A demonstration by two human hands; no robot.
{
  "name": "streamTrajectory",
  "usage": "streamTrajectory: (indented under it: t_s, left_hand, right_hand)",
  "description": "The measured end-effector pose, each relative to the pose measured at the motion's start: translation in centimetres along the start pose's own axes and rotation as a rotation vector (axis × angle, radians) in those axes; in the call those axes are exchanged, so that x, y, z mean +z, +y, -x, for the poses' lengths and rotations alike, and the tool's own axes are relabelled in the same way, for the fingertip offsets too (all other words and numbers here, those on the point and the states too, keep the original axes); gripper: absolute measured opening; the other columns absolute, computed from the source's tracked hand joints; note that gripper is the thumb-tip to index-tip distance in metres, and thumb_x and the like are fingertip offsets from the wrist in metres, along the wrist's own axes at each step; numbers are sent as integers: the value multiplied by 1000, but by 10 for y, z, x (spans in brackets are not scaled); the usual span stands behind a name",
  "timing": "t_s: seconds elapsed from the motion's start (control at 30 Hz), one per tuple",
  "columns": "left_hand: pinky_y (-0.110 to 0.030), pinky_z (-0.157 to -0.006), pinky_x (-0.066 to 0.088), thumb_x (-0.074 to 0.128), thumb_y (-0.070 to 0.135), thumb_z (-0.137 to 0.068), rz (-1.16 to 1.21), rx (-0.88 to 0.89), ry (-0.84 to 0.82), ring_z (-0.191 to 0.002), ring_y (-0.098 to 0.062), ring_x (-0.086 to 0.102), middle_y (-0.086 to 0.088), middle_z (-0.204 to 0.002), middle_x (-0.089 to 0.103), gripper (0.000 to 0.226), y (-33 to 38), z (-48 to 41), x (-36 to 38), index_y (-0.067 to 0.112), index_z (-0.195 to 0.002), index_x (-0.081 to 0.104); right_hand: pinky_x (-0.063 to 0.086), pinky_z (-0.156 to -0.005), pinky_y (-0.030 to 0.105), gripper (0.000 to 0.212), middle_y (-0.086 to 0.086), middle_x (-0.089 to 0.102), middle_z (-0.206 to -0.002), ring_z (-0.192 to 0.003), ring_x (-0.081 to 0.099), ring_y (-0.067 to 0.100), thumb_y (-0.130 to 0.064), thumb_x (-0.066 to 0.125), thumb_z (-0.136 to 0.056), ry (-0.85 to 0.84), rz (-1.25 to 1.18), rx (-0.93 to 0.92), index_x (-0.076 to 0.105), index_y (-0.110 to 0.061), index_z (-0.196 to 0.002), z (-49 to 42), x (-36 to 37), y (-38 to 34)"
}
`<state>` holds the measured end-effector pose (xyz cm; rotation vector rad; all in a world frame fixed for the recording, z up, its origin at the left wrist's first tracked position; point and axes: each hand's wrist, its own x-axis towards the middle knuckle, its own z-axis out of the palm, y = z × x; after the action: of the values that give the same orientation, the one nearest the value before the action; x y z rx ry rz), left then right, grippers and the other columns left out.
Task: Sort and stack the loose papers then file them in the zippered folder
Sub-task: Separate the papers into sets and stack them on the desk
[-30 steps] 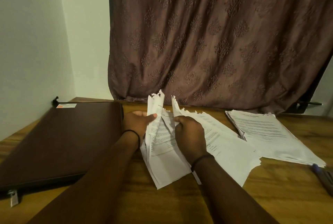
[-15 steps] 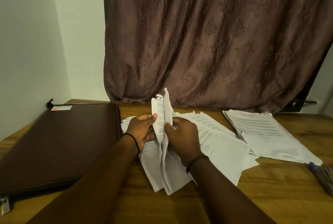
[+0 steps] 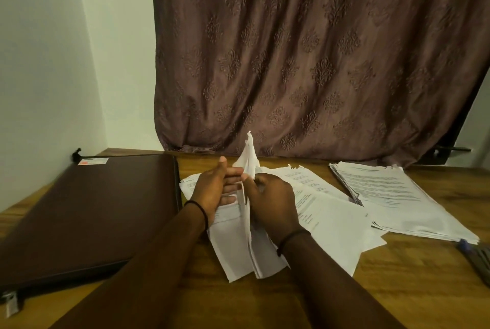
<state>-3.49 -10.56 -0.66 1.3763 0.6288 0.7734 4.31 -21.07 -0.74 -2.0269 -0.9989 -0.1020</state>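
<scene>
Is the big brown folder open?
No, the folder lies flat and closed on the table, beside the papers.

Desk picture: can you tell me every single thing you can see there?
zippered folder: one, dark brown, closed, table's left
label: one, white and orange, by the folder's far corner
paper stack: one, white, printed, table's right
loose papers: several, white, centre, under the hands
held paper: count unclear, white, upright between the hands
pen: blue-tipped, right edge, partly cut off
table: one, wooden brown
curtain: one, brown, patterned, behind
wall: white, left
left hand: fingers straight, touching the held paper
right hand: fingers pinch the held paper
</scene>
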Motion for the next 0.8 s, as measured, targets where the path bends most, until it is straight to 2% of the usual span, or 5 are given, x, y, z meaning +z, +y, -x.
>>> streamTrajectory:
  t_s: [0.1, 0.2, 0.27, 0.37, 0.8]
  left_hand:
    - [-39, -87, 55, 21, 54, -102, -14, -36, -60, -98, -19, 69, -2, -96, 76, 62, -2, -4, -3, 22, -97, 74]
    - [-29, -69, 53, 21, 44, -105, 2, -82, -38, -78, -18, 71, -4, -84, 75, 60, 3, -18, -18, 10, -95, 70]
    - [-34, -68, 53, 35, 32, -104, -108, -48, 175, -75, -29, 68, -13, -80, 70, 45, 3, -34, -34, 3, -87, 65]
    - [-43, -87, 48, 47, 15, -97, -760, 29, 558, -99, -43, 61, -24, -103, 64, 27, -1, -52, -64, -7, -102, 63]
    - [-40, -80, 58, 75, 53, -67, -1034, -59, 359, -79, -25, 67, -5, -85, 71, 40, -24, -51, -62, 19, -86, 71]
  right_hand:
    - [50, -83, 28, 48, -2, 70, -109, -92, 62, 13, -55, 56, -91, -52, -86, 10, 69, -17, -116, 4, -3, -4]
    - [57, -85, 36, 36, 2, 72, -110, -91, 67, 17, -43, 55, -95, -58, -69, 37, 70, -14, -111, 3, -1, -2]
    - [60, -83, 38, 33, 3, 71, -114, -89, 68, 19, -37, 52, -99, -40, -54, 69, 70, -14, -114, 2, 0, -1]
    - [58, -87, 38, 33, 1, 71, -117, -93, 69, 19, -36, 51, -100, -11, -37, 75, 69, -16, -117, 2, 0, 1]
    - [51, -93, 32, 35, 2, 70, -116, -97, 67, 17, -36, 45, -102, -28, 66, 29, 69, -16, -117, 1, -1, 2]
